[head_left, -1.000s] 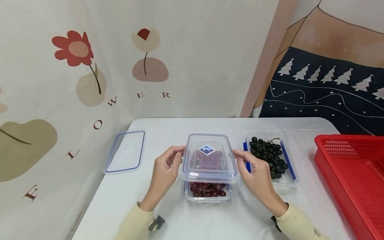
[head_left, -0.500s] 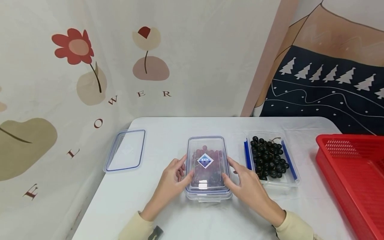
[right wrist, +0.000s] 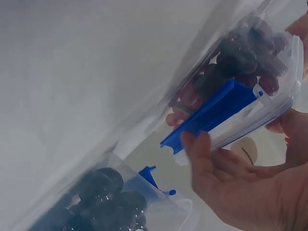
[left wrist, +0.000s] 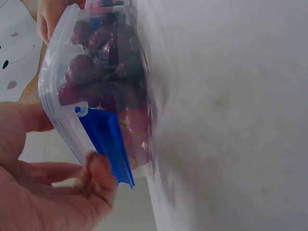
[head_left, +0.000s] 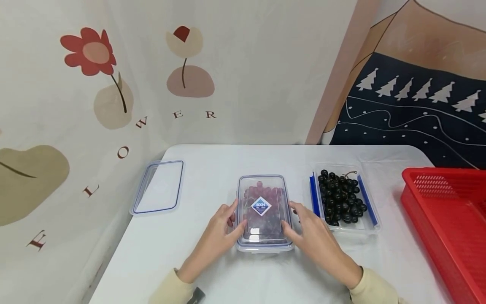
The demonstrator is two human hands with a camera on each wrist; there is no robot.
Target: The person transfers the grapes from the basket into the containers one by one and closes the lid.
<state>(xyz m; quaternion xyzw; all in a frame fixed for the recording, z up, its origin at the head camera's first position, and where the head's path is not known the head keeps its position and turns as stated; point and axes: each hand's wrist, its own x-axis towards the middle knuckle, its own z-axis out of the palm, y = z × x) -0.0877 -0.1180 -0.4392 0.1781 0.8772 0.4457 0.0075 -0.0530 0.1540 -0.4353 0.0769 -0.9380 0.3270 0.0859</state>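
Note:
A clear food container with red grapes stands in the middle of the table, covered by a clear lid with a diamond-shaped label. My left hand holds the lid's left edge, thumb on top. In the left wrist view its curled fingertips touch a blue side clip, which hangs down unlatched. On the opposite side my right hand grips the lid's edge the same way. Its fingertips touch the other blue clip, also hanging down.
To the right, a lidless container holds black grapes, its blue clips out at the sides. A second clear lid lies at the table's back left. A red plastic basket stands along the right edge.
The lid has come down from above the red grapes onto their container. Both hands moved down with it, and their fingers shifted to the container's sides.

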